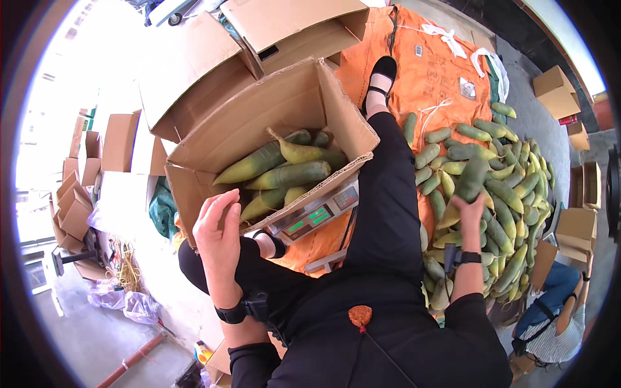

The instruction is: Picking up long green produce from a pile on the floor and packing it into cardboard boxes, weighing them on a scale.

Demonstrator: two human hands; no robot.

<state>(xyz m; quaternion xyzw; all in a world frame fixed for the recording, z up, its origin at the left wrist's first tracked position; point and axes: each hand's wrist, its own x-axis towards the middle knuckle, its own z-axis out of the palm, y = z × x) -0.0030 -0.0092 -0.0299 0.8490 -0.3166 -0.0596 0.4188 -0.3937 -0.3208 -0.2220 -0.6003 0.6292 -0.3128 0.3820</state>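
Note:
A cardboard box [213, 139] stands between my legs on a digital scale [317, 216], with several green radishes [301, 173] lying inside it. At the box's near left corner is my left hand [218, 229], its fingers stretched out, thumb apart, with nothing in it. My right hand [468, 210] is wrapped round a thick green radish [473, 178], its darker end pointing away from me. That hand is over a large heap of green radishes [508, 226] on my right.
An orange woven sack [420, 77] lies under and behind the heap. Cardboard boxes [294, 26] stand beyond the box, and others [74, 213] at the far left. A person in a striped top [556, 339] is at the lower right. My foot [381, 81] is between box and heap.

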